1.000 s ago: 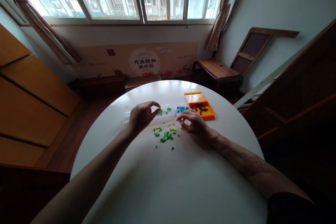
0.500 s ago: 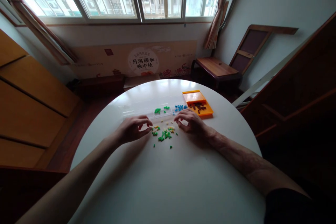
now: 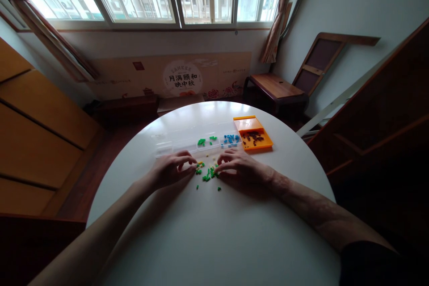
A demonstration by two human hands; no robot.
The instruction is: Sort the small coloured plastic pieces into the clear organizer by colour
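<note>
A small pile of green toy building bricks (image 3: 207,178), mixed with a few yellow and pale ones, lies on the white round table (image 3: 214,232). My left hand (image 3: 172,169) is at the pile's left edge, thumb and index finger curved with a gap between them, beside a yellow brick (image 3: 200,163). From the right, my right hand (image 3: 239,165) reaches over the pile, its fingertips among the bricks and partly covering them; thumb and index finger look apart. Two stray green bricks, one of them a loose brick (image 3: 219,188), lie nearer to me.
Behind the hands stands a clear compartment tray (image 3: 182,144) holding green bricks (image 3: 201,142) and blue bricks (image 3: 231,138) in separate compartments. An orange box (image 3: 264,146) with an open lid and dark brown bricks (image 3: 254,137) adjoins it. A wooden chair (image 3: 278,85) stands beyond the table.
My right hand has moved left and nearer to me, from beside the blue bricks down onto the pile. My left hand has shifted slightly right.
</note>
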